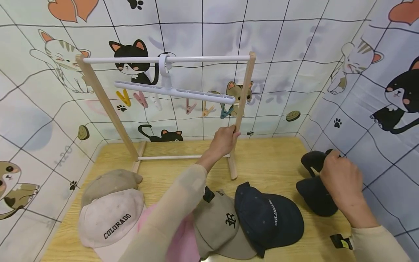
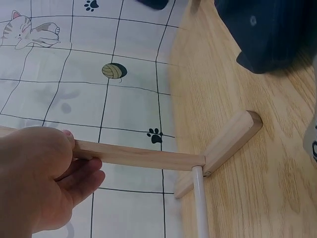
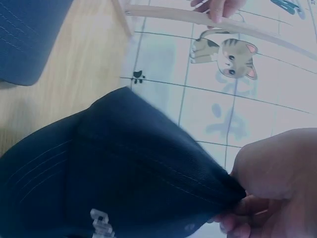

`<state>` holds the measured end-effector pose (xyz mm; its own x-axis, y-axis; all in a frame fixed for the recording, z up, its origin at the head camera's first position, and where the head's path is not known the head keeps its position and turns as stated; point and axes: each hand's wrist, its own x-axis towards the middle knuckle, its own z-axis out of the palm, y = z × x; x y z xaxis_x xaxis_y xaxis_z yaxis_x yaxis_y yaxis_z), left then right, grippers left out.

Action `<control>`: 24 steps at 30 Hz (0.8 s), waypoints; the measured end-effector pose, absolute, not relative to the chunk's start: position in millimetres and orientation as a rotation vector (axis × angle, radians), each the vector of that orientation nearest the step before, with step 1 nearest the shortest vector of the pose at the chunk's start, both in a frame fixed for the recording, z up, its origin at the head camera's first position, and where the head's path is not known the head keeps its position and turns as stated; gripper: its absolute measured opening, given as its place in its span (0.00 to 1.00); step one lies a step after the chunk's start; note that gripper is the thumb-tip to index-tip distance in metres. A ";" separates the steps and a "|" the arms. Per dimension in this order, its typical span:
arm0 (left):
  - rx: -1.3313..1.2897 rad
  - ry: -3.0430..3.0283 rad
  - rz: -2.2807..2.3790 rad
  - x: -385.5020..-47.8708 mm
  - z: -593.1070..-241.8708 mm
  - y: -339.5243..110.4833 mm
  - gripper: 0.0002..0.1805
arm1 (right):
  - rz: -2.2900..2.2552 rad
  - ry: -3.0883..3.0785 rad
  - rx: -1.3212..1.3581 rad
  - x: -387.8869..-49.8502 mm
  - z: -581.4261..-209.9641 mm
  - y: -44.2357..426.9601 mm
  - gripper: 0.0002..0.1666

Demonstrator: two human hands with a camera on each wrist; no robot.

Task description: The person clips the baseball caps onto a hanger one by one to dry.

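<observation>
"Grip, right hand [image 1: 343, 178]: is pinching one dark cap [image 1: 315, 196] by its edge, lower right of the head view."

"Left hand [image 1: 223, 141]?"

"Is gripping one wooden post [image 1: 245, 91], near centre, apparently steadying it."

"Handling note?"

"Pinching only the edge is probably sparing the cap's shape; holding the post firmly is probably keeping it from tipping."

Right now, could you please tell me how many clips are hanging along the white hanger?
6: in the head view, yellow clip, pink clip and white clip left of the hook; dusty-pink clip, pale-orange clip and teal clip right of it.
</observation>
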<state>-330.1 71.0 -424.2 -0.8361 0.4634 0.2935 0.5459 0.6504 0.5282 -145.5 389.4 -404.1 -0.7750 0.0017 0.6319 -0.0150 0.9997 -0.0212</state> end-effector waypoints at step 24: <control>-0.797 -2.762 -0.962 -330.5 -424.6 113.4 0.19 | 0.357 -2.299 0.017 -146.5 -375.4 370.8 0.20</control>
<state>-330.5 113.4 -424.6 -0.8562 0.4427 0.2661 0.5123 0.6615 0.5477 -146.5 370.8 -375.4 -0.6855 0.0996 0.7213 -0.1240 0.9601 -0.2505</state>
